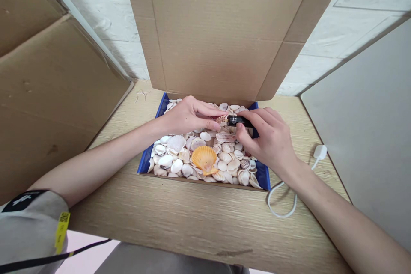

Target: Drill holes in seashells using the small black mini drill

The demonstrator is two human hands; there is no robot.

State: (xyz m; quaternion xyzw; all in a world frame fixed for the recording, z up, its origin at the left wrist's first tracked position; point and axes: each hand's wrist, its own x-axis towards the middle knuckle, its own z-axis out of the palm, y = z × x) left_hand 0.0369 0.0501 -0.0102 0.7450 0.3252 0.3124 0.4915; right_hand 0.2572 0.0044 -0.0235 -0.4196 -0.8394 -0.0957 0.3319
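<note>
My left hand (188, 116) pinches a small brown-and-white patterned seashell (221, 119) between thumb and fingers, above the middle of an open cardboard box. My right hand (271, 137) is wrapped round a black cylindrical tool (237, 121) with white print. Its short brass-coloured tip points left and meets the shell, or comes very close to it; I cannot tell which. Below both hands the box holds many loose white, cream and pinkish seashells (176, 166). A large orange scallop shell (204, 159) lies on top near the front.
The box lid (218, 30) stands raised at the back against a white brick wall (102, 13). A cardboard panel (54, 94) rises at left, a grey panel (366, 94) at right. A white cable (272, 212) with a plug (320, 152) lies right of the box on the wooden table (180, 209).
</note>
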